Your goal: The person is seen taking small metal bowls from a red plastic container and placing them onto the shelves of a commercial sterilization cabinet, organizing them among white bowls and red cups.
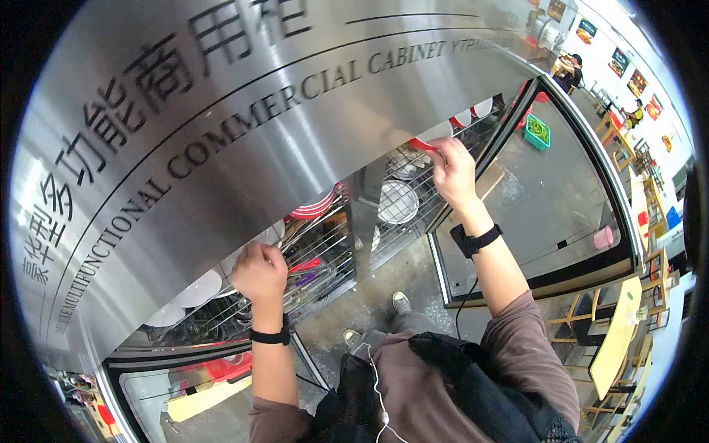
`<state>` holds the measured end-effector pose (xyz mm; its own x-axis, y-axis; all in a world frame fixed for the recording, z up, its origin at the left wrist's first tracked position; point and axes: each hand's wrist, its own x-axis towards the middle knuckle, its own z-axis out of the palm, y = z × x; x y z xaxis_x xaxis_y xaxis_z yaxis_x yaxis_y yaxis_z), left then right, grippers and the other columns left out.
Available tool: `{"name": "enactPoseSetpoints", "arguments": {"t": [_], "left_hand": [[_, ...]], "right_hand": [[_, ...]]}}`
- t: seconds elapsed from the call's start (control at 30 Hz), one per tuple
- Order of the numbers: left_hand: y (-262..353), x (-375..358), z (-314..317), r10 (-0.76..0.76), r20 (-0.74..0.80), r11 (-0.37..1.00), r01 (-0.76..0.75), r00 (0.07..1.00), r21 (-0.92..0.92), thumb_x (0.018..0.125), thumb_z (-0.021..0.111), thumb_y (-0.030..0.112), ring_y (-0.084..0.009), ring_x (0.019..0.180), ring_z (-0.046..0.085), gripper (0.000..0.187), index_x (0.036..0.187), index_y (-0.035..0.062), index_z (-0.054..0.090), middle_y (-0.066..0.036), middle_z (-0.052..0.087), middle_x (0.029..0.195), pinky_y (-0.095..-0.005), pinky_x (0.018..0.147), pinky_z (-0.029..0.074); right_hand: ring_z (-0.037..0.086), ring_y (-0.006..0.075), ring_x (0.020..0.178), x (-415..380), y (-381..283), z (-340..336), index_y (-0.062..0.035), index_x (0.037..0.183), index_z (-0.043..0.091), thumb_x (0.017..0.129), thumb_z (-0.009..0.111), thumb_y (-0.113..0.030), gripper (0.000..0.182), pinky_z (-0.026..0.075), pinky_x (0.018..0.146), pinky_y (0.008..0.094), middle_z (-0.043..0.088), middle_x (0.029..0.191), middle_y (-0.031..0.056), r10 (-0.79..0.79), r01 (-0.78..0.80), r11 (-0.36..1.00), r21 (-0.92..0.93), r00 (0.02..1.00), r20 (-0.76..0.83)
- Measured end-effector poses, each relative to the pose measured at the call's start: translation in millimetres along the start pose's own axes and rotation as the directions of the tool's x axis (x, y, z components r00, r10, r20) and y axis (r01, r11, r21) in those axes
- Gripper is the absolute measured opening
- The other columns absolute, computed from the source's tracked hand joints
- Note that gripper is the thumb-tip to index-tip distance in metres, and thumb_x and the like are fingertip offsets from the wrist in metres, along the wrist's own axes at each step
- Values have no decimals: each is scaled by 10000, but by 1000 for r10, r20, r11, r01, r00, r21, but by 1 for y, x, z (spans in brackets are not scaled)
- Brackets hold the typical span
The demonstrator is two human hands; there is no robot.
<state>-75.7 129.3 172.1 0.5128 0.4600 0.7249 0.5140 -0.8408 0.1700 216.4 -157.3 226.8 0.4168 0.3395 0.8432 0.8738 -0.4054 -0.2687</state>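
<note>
My right hand [452, 170] reaches to the right half of the open steel cabinet [295, 96], its fingers closed on the rim of a red and white bowl [428, 140]. Round plates [397, 202] lie on the wire rack below that hand. My left hand [260, 272] is closed at the left half of the cabinet, beside white bowls [198, 289]; what it holds, if anything, is hidden. Red-striped bowls [314, 206] stand between the two hands, and red and purple utensils [306, 272] lie on the rack near my left hand.
A glass door [546, 184] stands open at the right, another [199, 391] at the lower left. A green basket [538, 131] is on the floor beyond the right door. Yellow tables [616, 340] and chairs stand at the right; people [569, 72] are far off.
</note>
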Motion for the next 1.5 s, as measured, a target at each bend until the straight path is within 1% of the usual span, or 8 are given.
{"name": "enactPoseSetpoints", "arguments": {"t": [0.27, 0.5, 0.77, 1.0, 1.1, 1.23, 1.4, 1.5], "left_hand": [[3, -3, 1, -11, -27, 999, 12, 1000, 33, 850, 605, 162, -397, 645, 646, 143, 732, 81, 617, -143, 651, 709, -511, 581, 495], [8, -4, 10, -99, -101, 987, 110, 990, 114, 872, 563, 158, -436, 601, 591, 210, 696, 44, 555, -193, 580, 657, -515, 532, 415], [3, -5, 12, -95, -91, 972, 112, 991, 207, 908, 512, 210, -458, 602, 573, 272, 706, 31, 544, -207, 562, 650, -537, 536, 388], [-7, -10, 13, -138, -58, 961, 148, 989, 234, 931, 498, 217, -458, 629, 579, 292, 711, 30, 540, -215, 576, 672, -554, 565, 391], [-2, -4, 11, -162, -54, 958, 170, 985, 230, 930, 501, 222, -458, 602, 569, 299, 709, 27, 545, -218, 568, 651, -545, 553, 390], [-18, -14, 19, -147, -179, 959, 185, 973, 214, 898, 577, 223, -437, 648, 657, 261, 842, 26, 739, -217, 684, 725, -496, 595, 506], [-11, -16, 17, -225, -83, 927, 240, 971, 287, 889, 555, 217, -448, 673, 653, 223, 791, 53, 669, -212, 647, 730, -509, 591, 484], [-1, -9, 14, -209, -84, 931, 224, 974, 288, 876, 570, 186, -443, 670, 663, 220, 790, 42, 712, -213, 666, 717, -524, 609, 506]], "right_hand": [[662, 363, 922, 0, 85, 3, -60, 987, 745, 819, 724, -70, 169, 551, 800, 464, 723, 949, 121, 35, -25, 993, -114, 996, 86], [632, 339, 867, 22, 114, 10, -72, 866, 771, 824, 718, -116, 80, 531, 760, 448, 736, 869, 88, -22, -12, 989, 146, 973, 229], [651, 394, 939, 43, 143, 28, -16, 804, 756, 914, 636, -273, 305, 529, 852, 486, 730, 895, 194, -32, -4, 999, 50, 723, 690], [677, 398, 1098, 46, 143, 61, 11, 893, 759, 964, 555, -340, 412, 537, 949, 471, 749, 1012, 207, 24, -63, 998, 29, 705, 709], [609, 385, 1270, 61, 140, 57, 1, 1227, 687, 984, 549, -399, 488, 498, 1051, 467, 634, 1326, 243, 101, -134, 991, -30, 560, 822], [633, 401, 1266, 73, 134, 43, -27, 1332, 666, 975, 564, -411, 534, 523, 1042, 467, 653, 1372, 232, 130, -151, 986, -66, 463, 876], [651, 433, 1176, 64, 136, 43, -25, 1178, 725, 950, 587, -331, 406, 517, 999, 513, 708, 1203, 249, -42, -36, 994, 105, 750, 660], [671, 446, 1072, 61, 134, 48, -18, 1074, 742, 894, 609, -222, 303, 524, 959, 515, 725, 1087, 247, -34, -24, 996, 83, 769, 638]]}}
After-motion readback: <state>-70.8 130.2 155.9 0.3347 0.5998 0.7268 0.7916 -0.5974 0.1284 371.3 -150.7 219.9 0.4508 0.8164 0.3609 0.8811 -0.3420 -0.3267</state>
